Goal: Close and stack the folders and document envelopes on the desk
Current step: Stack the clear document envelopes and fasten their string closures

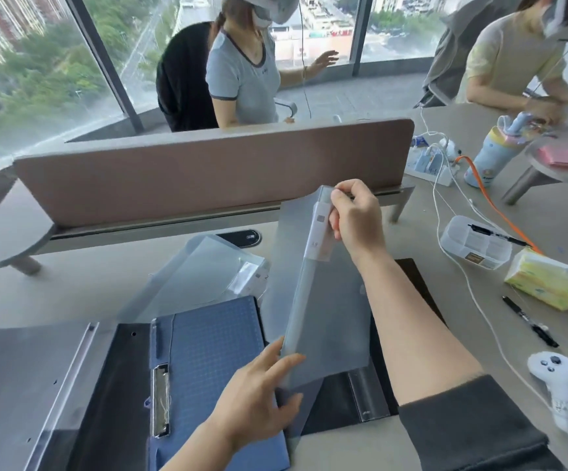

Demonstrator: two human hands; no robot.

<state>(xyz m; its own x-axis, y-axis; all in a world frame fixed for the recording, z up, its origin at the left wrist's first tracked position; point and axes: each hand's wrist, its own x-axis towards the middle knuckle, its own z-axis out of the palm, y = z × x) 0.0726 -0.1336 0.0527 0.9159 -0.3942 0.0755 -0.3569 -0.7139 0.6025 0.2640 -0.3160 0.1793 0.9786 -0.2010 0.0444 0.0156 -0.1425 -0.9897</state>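
Both hands (pixel 355 212) gripping grey folder (pixel 330 300)

left hand (pixel 258 399) gripping, right hand (pixel 353 212) pinching

head cam | worn on person's head | faces forward-down over desk (pixel 479 433) | hands close | single view
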